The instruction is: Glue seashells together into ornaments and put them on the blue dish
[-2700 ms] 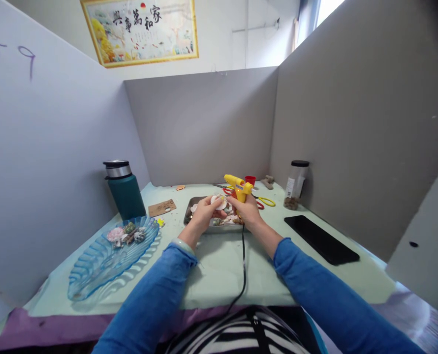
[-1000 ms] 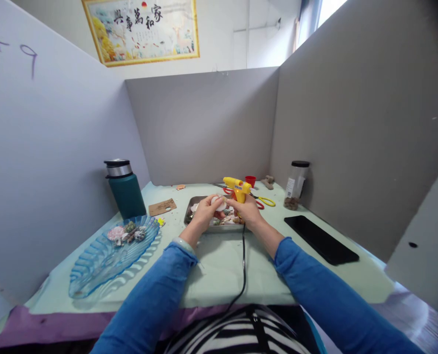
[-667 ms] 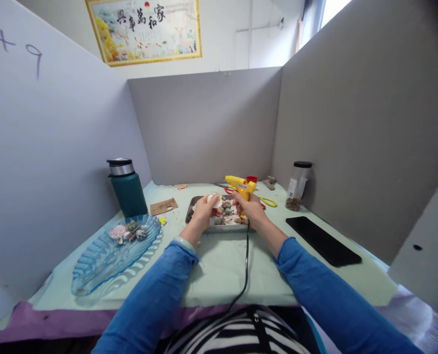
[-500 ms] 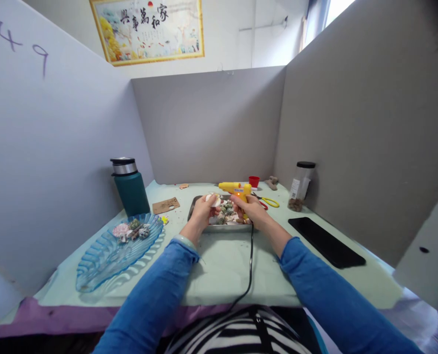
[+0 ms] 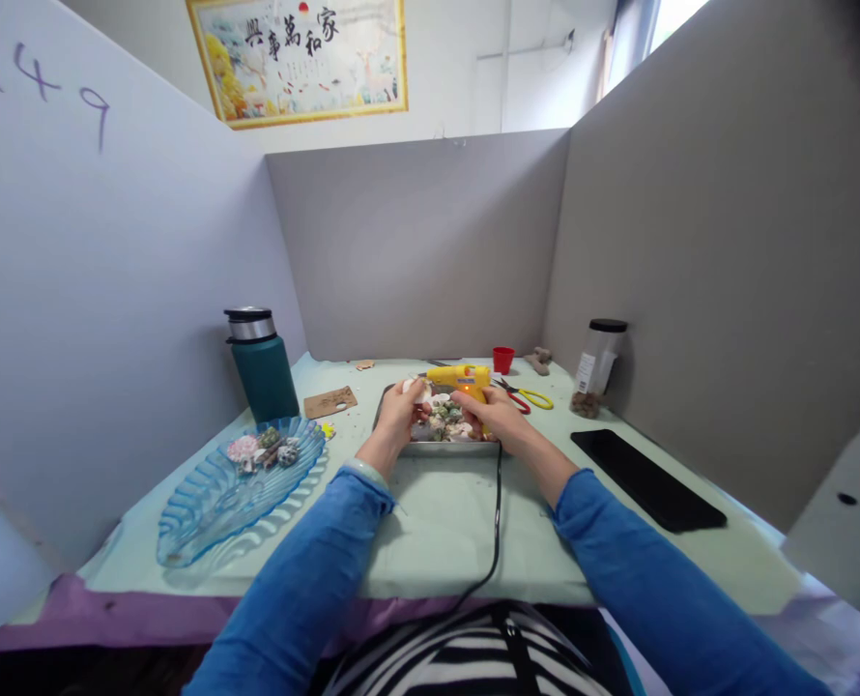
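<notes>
My right hand (image 5: pixel 494 414) is wrapped round the handle of a yellow glue gun (image 5: pixel 450 375); its nozzle points left and a small orange light glows on its body. A black cord (image 5: pixel 499 512) runs from it down toward my lap. My left hand (image 5: pixel 401 418) pinches a white seashell (image 5: pixel 416 390), close to the nozzle. Whether nozzle and shell touch, I cannot tell. Below both hands is a metal tray (image 5: pixel 444 449) holding several shells and small stones (image 5: pixel 444 422), partly covered by my hands.
Left: a blue glass dish (image 5: pixel 205 517) with shells, a teal bottle (image 5: pixel 262 377), a piece of cardboard (image 5: pixel 329 402). Right: yellow-and-red scissors (image 5: pixel 535 397), a red cup (image 5: pixel 502 360), a jar of pebbles (image 5: pixel 598 372), a black phone (image 5: pixel 644 478). Grey partitions (image 5: pixel 415 251) enclose the table.
The glue gun has tilted slightly and its nozzle has come nearer the shell in my left hand. The whole view has shifted a little. Both hands keep their holds.
</notes>
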`<state>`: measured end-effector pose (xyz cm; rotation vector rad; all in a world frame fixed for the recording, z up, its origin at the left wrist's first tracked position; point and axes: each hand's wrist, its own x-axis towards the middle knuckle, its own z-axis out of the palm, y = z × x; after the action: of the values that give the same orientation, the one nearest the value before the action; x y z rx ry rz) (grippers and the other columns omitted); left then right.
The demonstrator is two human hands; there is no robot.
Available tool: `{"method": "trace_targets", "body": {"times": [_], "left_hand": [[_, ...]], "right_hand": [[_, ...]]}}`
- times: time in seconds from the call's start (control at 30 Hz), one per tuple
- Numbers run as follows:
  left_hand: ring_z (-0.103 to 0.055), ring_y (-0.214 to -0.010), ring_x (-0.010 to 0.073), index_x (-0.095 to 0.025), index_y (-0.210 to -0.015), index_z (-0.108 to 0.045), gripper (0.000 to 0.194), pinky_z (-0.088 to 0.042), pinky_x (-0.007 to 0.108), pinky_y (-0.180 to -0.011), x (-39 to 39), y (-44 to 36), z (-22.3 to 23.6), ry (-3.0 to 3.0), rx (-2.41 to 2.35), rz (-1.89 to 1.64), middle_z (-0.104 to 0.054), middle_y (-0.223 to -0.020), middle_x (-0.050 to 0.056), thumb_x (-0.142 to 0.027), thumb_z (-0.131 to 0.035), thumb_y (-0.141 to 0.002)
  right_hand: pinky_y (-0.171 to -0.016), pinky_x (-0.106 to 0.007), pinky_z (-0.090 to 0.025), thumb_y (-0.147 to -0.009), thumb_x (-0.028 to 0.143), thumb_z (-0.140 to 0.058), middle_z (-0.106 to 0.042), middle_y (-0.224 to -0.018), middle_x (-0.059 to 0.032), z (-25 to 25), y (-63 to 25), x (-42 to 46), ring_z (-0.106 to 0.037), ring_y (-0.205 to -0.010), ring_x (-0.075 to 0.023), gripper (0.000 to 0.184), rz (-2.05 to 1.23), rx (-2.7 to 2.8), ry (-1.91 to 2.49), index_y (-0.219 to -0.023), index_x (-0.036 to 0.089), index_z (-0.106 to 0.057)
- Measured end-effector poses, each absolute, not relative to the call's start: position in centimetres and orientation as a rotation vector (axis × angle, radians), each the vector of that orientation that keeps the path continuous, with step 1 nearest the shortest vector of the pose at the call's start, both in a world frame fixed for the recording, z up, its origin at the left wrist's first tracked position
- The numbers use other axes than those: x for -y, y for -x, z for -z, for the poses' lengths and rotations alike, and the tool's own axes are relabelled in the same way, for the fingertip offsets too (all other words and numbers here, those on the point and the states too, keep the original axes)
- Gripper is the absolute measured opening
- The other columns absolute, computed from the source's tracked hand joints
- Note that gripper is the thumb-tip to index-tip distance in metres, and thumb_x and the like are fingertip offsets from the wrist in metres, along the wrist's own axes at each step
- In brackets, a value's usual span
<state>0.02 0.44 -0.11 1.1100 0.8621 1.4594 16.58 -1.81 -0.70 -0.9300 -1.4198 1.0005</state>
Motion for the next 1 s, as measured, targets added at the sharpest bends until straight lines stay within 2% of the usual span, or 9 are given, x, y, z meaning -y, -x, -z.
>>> {"method": "trace_targets", "body": {"times": [0.1,0.6,1.0], "left_hand": [[-0.049,-0.044,0.0069,-0.015,-0.083,-0.053,0.026,-0.038,0.019,-0.040,-0.57,0.03,0.24,-1.131,-0.863,-1.463,-0.057,-0.065,-0.002,-0.034,-0.068,-0.074],[-0.049,-0.043,0.0074,-0.016,-0.081,-0.052,0.014,-0.038,0.020,-0.040,-0.51,-0.23,0.37,-1.211,-0.930,-1.517,-0.056,-0.066,-0.002,-0.028,-0.059,-0.080],[-0.049,-0.042,0.0079,-0.015,-0.078,-0.053,0.020,-0.037,0.020,-0.040,-0.43,-0.25,0.31,-1.195,-0.930,-1.516,-0.057,-0.062,-0.002,-0.031,-0.065,-0.077]], "right_hand": [[-0.032,-0.022,-0.031,-0.070,0.057,-0.069,-0.048,-0.044,0.0041,0.77,-16.66,1.67,-0.038,-0.032,-0.0073,0.042,-1.094,1.471,0.958,-0.059,0.019,-0.052],[-0.033,-0.023,-0.032,-0.074,0.055,-0.067,-0.046,-0.046,0.0052,1.02,-16.81,1.31,-0.039,-0.033,-0.0072,0.041,-1.062,1.494,0.947,-0.061,0.019,-0.049],[-0.033,-0.023,-0.032,-0.073,0.054,-0.067,-0.044,-0.044,0.0049,0.87,-16.71,1.50,-0.038,-0.032,-0.0074,0.042,-1.029,1.502,0.980,-0.058,0.020,-0.049]]}}
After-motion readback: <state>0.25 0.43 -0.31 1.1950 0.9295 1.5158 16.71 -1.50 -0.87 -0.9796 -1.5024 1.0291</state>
